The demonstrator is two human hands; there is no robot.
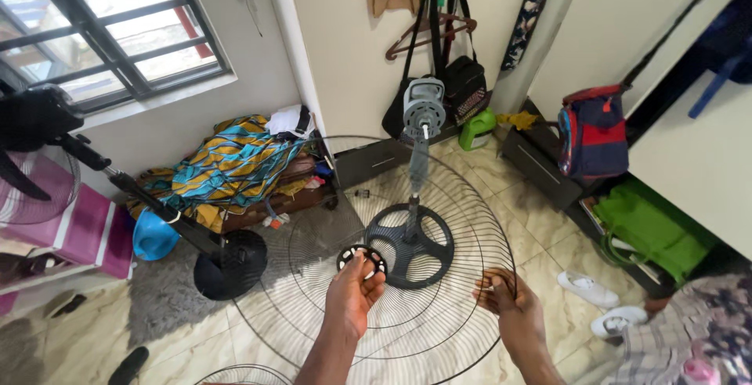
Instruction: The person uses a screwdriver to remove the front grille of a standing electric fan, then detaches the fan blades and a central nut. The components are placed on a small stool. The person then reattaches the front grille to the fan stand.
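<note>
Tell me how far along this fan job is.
Done: the fan stand is upright with its motor head bare, no blades or guard on it. In hand: the left hand holds the wire guard's black centre ring, and the right hand has a grip on its outer rim. Left: the guard is not yet on the motor; a second grille lies on the floor.

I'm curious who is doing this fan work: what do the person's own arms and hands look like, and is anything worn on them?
Both are bare. The left hand and right hand wear no gloves, and no rings, watch or bracelet can be made out. The forearms are uncovered to the bottom edge of the picture, with no sleeve in view. The fingers carry no tape or markings.
</note>
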